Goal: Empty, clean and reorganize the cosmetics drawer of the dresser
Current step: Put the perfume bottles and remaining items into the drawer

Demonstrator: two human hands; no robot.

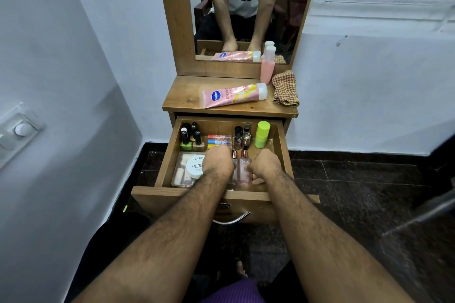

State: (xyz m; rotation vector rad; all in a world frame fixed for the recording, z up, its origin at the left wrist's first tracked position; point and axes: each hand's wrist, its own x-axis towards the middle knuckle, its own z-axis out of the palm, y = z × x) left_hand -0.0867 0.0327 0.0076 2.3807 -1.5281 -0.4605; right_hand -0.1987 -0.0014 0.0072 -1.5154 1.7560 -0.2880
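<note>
The wooden drawer (170,155) is pulled open and holds cosmetics. My left hand (219,161) hangs over its middle with fingers curled down at the coloured lip balm sticks (218,139); its grasp is hidden. My right hand (265,163) is curled against the right side of a pink glass bottle (244,172) with a rose-gold cap. A second such bottle (234,156) stands between my hands. Nail polish bottles (190,139) are at the back left, a white nail polish remover jar (195,167) lies on a clear box (179,172), and a green bottle (261,134) stands back right.
On the dresser top (182,98) lie a pink lotion tube (234,94), an upright pink bottle (268,66) and a folded checked cloth (285,90). A mirror (246,7) rises behind. A white wall is close on the left, with dark floor tiles (357,192) to the right.
</note>
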